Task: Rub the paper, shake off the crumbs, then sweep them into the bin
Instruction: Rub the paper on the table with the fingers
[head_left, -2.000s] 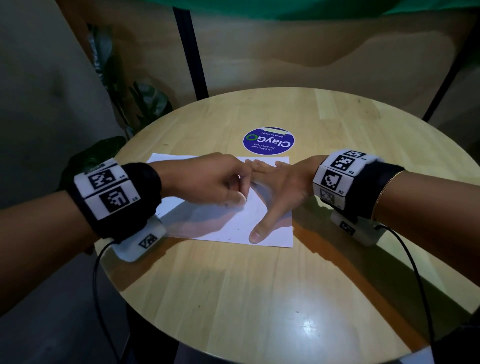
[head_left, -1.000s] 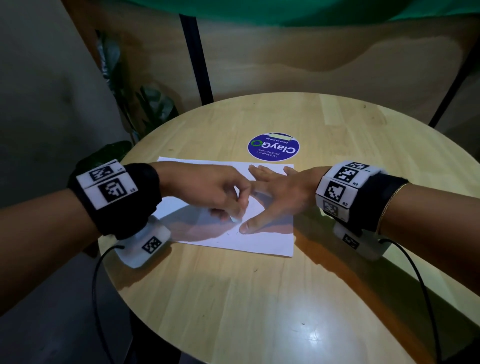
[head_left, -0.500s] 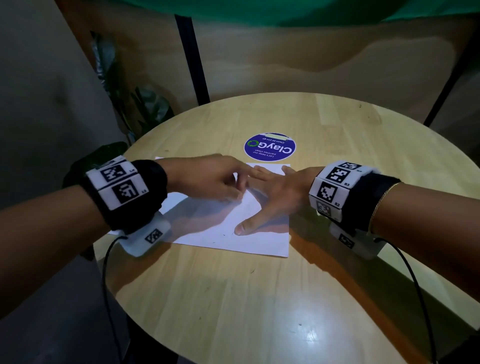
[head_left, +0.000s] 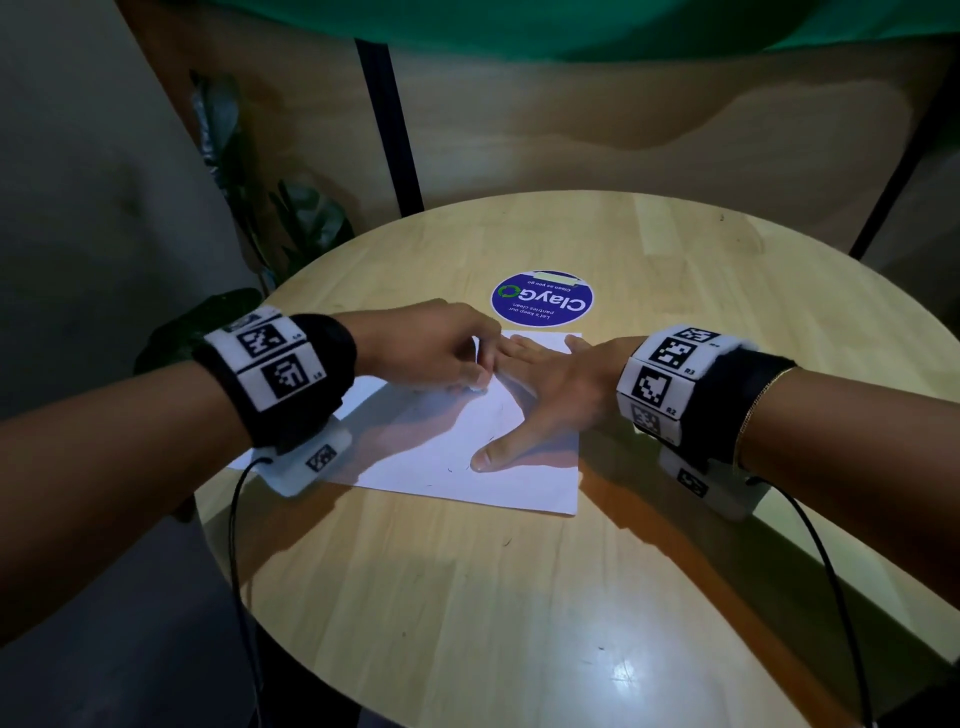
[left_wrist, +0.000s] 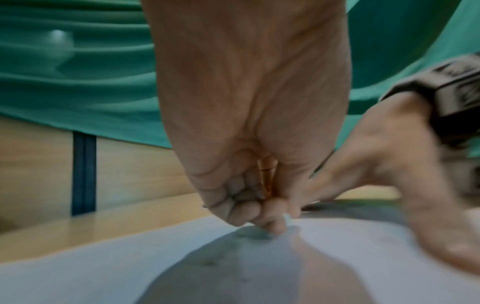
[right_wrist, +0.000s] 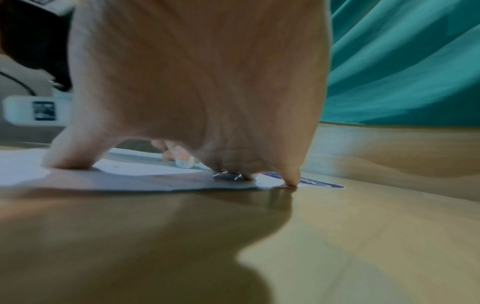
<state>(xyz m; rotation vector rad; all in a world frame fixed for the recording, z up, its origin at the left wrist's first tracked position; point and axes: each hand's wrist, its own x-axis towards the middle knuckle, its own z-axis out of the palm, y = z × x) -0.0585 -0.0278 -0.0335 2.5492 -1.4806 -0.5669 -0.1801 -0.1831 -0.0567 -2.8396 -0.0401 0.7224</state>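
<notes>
A white sheet of paper (head_left: 441, 457) lies flat on the round wooden table (head_left: 519, 597). My left hand (head_left: 475, 382) pinches a small white eraser (head_left: 479, 387) and holds its tip down on the sheet; the eraser (left_wrist: 287, 218) also shows in the left wrist view and as a pale tip (right_wrist: 185, 162) in the right wrist view. My right hand (head_left: 550, 384) lies flat with spread fingers on the sheet's right half, the thumb (head_left: 488, 457) pointing toward me. Thin dark crumbs (head_left: 449, 470) lie on the paper near the thumb, and one crumb (head_left: 506, 543) rests on the wood.
A round blue sticker (head_left: 542, 305) sits on the table just beyond the paper. A dark leafy plant (head_left: 291, 218) stands off the table's far left edge. Wooden wall panels and a green cloth are behind. No bin is in view.
My left hand has slid the eraser back and forth over the middle of the paper, first toward me, then away. The right hand has stayed pressed on the sheet.
</notes>
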